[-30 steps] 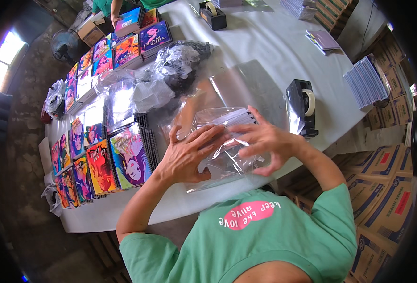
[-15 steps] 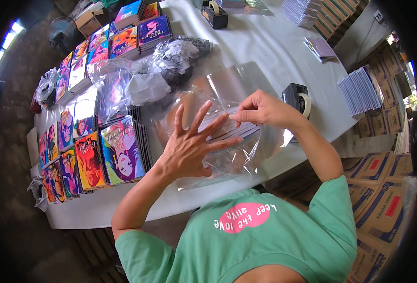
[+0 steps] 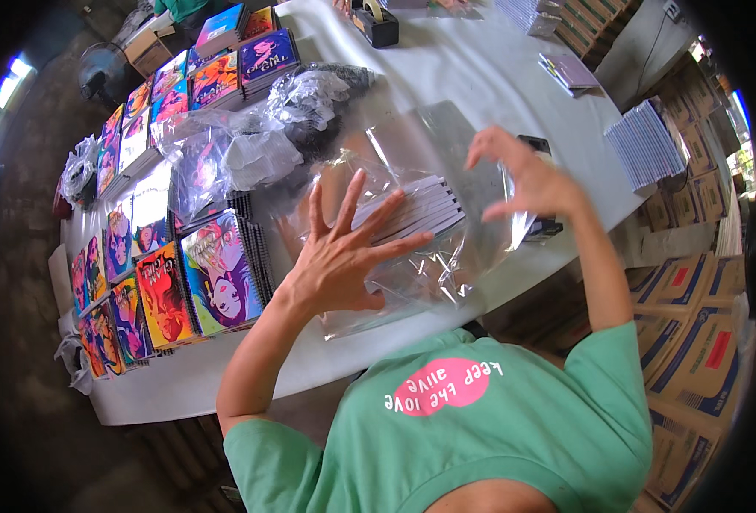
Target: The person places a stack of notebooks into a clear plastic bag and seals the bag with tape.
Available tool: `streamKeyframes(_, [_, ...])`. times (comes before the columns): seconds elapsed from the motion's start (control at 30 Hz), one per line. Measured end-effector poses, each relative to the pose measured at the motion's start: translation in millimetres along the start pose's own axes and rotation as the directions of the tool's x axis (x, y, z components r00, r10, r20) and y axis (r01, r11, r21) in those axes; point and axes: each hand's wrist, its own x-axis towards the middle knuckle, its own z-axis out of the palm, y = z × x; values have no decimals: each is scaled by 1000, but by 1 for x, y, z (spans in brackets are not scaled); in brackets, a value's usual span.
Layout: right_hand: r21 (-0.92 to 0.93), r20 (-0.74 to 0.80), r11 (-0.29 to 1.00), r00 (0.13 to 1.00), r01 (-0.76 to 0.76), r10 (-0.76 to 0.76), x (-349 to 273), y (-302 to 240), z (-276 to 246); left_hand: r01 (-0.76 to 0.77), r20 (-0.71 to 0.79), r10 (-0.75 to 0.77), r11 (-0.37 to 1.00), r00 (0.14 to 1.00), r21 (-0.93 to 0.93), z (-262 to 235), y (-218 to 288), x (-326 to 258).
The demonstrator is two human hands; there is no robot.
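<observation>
My left hand (image 3: 333, 261) lies with fingers spread over a small stack of books or pads (image 3: 425, 205), pressing on the clear plastic around it. Only the stack's pale, layered edges show; its covers are hidden. Loose clear plastic (image 3: 433, 282) spreads out below and to the right of the stack. Apart from the stack, my right hand (image 3: 532, 181) hovers with curved, parted fingers and nothing visible in them. Partly behind that hand stands a black tape dispenser (image 3: 550, 228).
Stacks of colourful spiral notebooks (image 3: 224, 274) fill the table's left side. Crumpled plastic bags (image 3: 262, 160) lie beside them. Another tape dispenser (image 3: 378, 27) stands at the far edge. Bundled stacks (image 3: 644, 145) sit at right, above cartons (image 3: 694, 350). A person's green clothing (image 3: 181, 8) shows far left.
My right hand has left the stack's far right edge, moving right and opening from a pinch. My left hand stays spread on the stack, whose right end now shows more.
</observation>
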Motion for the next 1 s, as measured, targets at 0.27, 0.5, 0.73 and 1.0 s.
streamKeyframes(0.27, [-191, -457, 906, 783, 377, -422, 8, -65, 62, -6, -337, -51, 986, 940, -167, 28, 2, 7])
streamKeyframes(0.5, [391, -475, 898, 880, 203, 8, 2, -33, 62, -104, -854, -402, 884, 329, -456, 5, 19, 18])
streamKeyframes(0.73, [473, -273, 878, 960, 72, 68, -11, 0, 113, 247, -546, -493, 852, 677, -462, 47, 18, -8])
streamKeyframes(1.0, [636, -90, 739, 930, -222, 356, 21, -38, 95, 183, -416, -672, 633, 613, -752, 45, -7, 22])
